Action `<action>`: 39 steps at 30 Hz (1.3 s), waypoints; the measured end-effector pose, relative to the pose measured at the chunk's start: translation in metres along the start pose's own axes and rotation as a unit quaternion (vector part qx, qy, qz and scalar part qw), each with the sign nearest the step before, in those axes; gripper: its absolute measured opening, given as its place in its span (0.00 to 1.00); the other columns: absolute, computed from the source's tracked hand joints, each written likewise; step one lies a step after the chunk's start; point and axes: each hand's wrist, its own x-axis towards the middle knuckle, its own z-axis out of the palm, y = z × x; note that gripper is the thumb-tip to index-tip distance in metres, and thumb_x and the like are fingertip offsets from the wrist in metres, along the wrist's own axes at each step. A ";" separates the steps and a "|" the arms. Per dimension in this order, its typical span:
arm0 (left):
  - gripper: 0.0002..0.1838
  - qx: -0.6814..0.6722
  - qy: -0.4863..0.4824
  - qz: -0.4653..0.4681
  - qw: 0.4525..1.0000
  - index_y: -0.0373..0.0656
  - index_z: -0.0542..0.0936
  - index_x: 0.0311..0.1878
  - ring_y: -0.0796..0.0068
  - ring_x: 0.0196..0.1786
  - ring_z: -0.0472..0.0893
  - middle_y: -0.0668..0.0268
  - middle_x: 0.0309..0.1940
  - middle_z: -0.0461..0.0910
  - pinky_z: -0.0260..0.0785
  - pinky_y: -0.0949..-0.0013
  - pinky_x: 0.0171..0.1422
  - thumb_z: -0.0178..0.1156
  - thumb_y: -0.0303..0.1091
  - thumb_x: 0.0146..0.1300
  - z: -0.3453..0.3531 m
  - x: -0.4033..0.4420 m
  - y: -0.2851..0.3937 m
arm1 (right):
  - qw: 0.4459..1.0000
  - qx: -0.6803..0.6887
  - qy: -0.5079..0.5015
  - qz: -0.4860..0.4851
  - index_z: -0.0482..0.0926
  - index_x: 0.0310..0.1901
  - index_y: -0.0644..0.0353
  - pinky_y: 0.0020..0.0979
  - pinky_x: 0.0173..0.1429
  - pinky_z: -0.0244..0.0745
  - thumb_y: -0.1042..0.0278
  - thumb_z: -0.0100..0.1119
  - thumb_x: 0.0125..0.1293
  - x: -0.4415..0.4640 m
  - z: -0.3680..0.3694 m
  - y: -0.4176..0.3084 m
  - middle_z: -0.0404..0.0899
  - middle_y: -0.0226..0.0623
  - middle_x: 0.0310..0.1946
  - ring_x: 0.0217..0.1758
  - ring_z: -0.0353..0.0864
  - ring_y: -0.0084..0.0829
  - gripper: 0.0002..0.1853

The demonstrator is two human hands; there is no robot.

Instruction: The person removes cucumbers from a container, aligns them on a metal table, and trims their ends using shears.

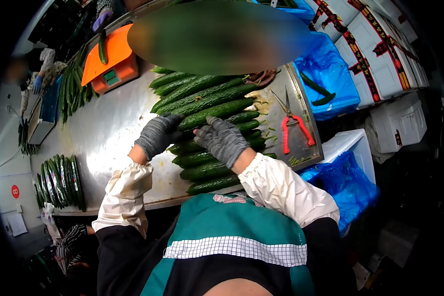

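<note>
Long dark green cucumbers lie side by side in a row on the metal table. My left hand, in a grey knitted glove, is closed at the left end of one cucumber. My right hand, gloved the same way, bends its fingers against the near side of that cucumber. Its palm lies over several others in the row. Parts of the fingertips are hidden among the cucumbers. Right of the row lie red-handled snips, blades apart, among small cut stem pieces.
An orange scale bears one cucumber. More cucumbers lie at the left and behind the scale. Blue-lined boxes and white cartons stand at the right. Other people work at the far left. A blurred oval covers the table's far side.
</note>
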 end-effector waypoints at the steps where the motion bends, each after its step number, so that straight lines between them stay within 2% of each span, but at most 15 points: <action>1: 0.21 0.022 -0.014 -0.040 0.999 0.40 0.73 0.47 0.62 0.37 0.77 0.56 0.35 0.75 0.69 0.66 0.40 0.62 0.31 0.46 0.000 0.001 0.000 | 1.000 -0.001 0.001 0.003 0.67 0.45 0.64 0.47 0.55 0.64 0.62 0.45 0.64 -0.005 -0.005 -0.004 0.70 0.49 0.41 0.53 0.66 0.48 0.14; 5: 0.19 0.097 0.040 -0.047 0.993 0.51 0.72 0.45 0.54 0.38 0.75 0.57 0.41 0.71 0.68 0.58 0.38 0.60 0.37 0.46 0.013 -0.010 -0.005 | 0.965 -0.049 -0.258 -0.009 0.61 0.54 0.69 0.43 0.60 0.62 0.64 0.40 0.65 -0.049 -0.027 -0.035 0.65 0.55 0.51 0.56 0.65 0.48 0.20; 7: 0.17 0.064 0.110 -0.059 0.990 0.48 0.73 0.44 0.57 0.35 0.76 0.57 0.38 0.72 0.69 0.61 0.36 0.59 0.33 0.48 0.017 -0.020 -0.012 | 0.978 -0.064 -0.201 0.004 0.56 0.58 0.69 0.40 0.62 0.59 0.65 0.34 0.66 -0.080 -0.031 -0.056 0.63 0.55 0.53 0.58 0.64 0.47 0.22; 10: 0.09 -0.164 0.306 -0.108 0.932 0.39 0.74 0.41 0.70 0.25 0.76 0.60 0.29 0.75 0.70 0.72 0.31 0.54 0.27 0.56 0.034 -0.037 -0.053 | 0.973 -0.064 -0.210 -0.069 0.53 0.60 0.70 0.40 0.64 0.56 0.65 0.28 0.67 -0.116 -0.073 -0.074 0.60 0.54 0.56 0.60 0.62 0.45 0.23; 11: 0.09 -0.300 0.324 -0.218 0.870 0.39 0.74 0.41 0.74 0.21 0.75 0.62 0.26 0.75 0.68 0.74 0.27 0.51 0.30 0.59 0.032 -0.045 -0.055 | 0.971 -0.037 -0.220 -0.081 0.53 0.60 0.70 0.40 0.64 0.56 0.66 0.28 0.67 -0.123 -0.093 -0.077 0.60 0.54 0.57 0.60 0.62 0.45 0.23; 13: 0.10 -0.428 0.303 -0.324 0.787 0.40 0.74 0.41 0.77 0.18 0.74 0.64 0.25 0.75 0.65 0.77 0.21 0.49 0.34 0.61 0.027 -0.058 -0.059 | 0.970 -0.036 -0.209 -0.117 0.53 0.60 0.69 0.40 0.64 0.56 0.66 0.28 0.67 -0.140 -0.127 -0.081 0.59 0.53 0.58 0.60 0.62 0.44 0.23; 15: 0.15 -0.483 0.195 -0.379 0.765 0.41 0.72 0.43 0.78 0.15 0.73 0.64 0.24 0.75 0.61 0.78 0.16 0.50 0.41 0.60 0.027 -0.061 -0.062 | 0.980 -0.008 -0.149 -0.128 0.55 0.60 0.68 0.40 0.62 0.58 0.65 0.29 0.67 -0.154 -0.150 -0.080 0.62 0.52 0.57 0.59 0.64 0.44 0.22; 21: 0.23 -0.431 0.100 -0.368 0.818 0.46 0.66 0.55 0.81 0.14 0.68 0.67 0.21 0.72 0.60 0.78 0.16 0.54 0.44 0.58 0.033 -0.039 -0.043 | 0.989 0.010 0.009 -0.145 0.69 0.50 0.66 0.39 0.54 0.67 0.64 0.34 0.66 -0.163 -0.154 -0.076 0.73 0.48 0.46 0.47 0.74 0.41 0.19; 23: 0.24 -0.420 0.115 -0.266 0.860 0.46 0.65 0.56 0.82 0.15 0.68 0.68 0.21 0.72 0.60 0.80 0.17 0.56 0.40 0.57 0.040 -0.037 -0.054 | 0.987 -0.034 -0.017 -0.156 0.68 0.51 0.66 0.39 0.53 0.68 0.65 0.36 0.65 -0.162 -0.153 -0.077 0.73 0.47 0.45 0.46 0.74 0.41 0.18; 25: 0.21 -0.426 0.101 -0.271 0.857 0.42 0.68 0.53 0.83 0.17 0.69 0.69 0.21 0.73 0.60 0.81 0.18 0.56 0.36 0.57 0.039 -0.034 -0.054 | 0.986 -0.035 -0.009 -0.161 0.68 0.51 0.65 0.39 0.52 0.69 0.65 0.36 0.65 -0.161 -0.146 -0.075 0.73 0.47 0.45 0.46 0.74 0.41 0.18; 28: 0.11 -0.519 0.160 -0.284 0.791 0.37 0.75 0.40 0.83 0.16 0.69 0.66 0.23 0.76 0.60 0.80 0.18 0.56 0.33 0.56 0.042 -0.033 -0.055 | 0.985 -0.040 0.013 -0.168 0.68 0.50 0.65 0.38 0.51 0.70 0.65 0.37 0.65 -0.163 -0.148 -0.072 0.73 0.46 0.43 0.45 0.74 0.41 0.17; 33: 0.11 -0.536 0.139 -0.308 0.774 0.41 0.72 0.29 0.81 0.13 0.69 0.68 0.16 0.73 0.59 0.79 0.15 0.51 0.38 0.60 0.043 -0.032 -0.061 | 0.982 -0.035 0.071 -0.171 0.68 0.50 0.64 0.40 0.48 0.71 0.66 0.37 0.65 -0.175 -0.167 -0.069 0.74 0.46 0.42 0.44 0.74 0.40 0.17; 34: 0.12 -0.504 0.124 -0.300 0.800 0.44 0.70 0.26 0.81 0.12 0.67 0.69 0.14 0.71 0.58 0.78 0.14 0.50 0.41 0.61 0.043 -0.031 -0.063 | 0.980 -0.035 0.069 -0.181 0.67 0.50 0.64 0.40 0.48 0.71 0.65 0.36 0.65 -0.179 -0.170 -0.067 0.74 0.46 0.42 0.44 0.74 0.40 0.17; 37: 0.12 -0.442 0.133 -0.302 0.834 0.48 0.70 0.26 0.82 0.10 0.64 0.72 0.12 0.68 0.54 0.78 0.13 0.49 0.43 0.61 0.050 -0.028 -0.077 | 0.971 -0.032 0.105 -0.210 0.69 0.49 0.64 0.37 0.49 0.69 0.63 0.41 0.64 -0.196 -0.177 -0.067 0.74 0.44 0.43 0.43 0.73 0.38 0.17; 39: 0.12 -0.472 0.154 -0.320 0.807 0.49 0.69 0.26 0.82 0.10 0.63 0.73 0.12 0.66 0.53 0.78 0.13 0.49 0.44 0.61 0.048 -0.027 -0.065 | 0.966 -0.019 0.122 -0.229 0.69 0.48 0.63 0.37 0.47 0.70 0.63 0.43 0.64 -0.206 -0.198 -0.070 0.74 0.43 0.42 0.42 0.73 0.37 0.16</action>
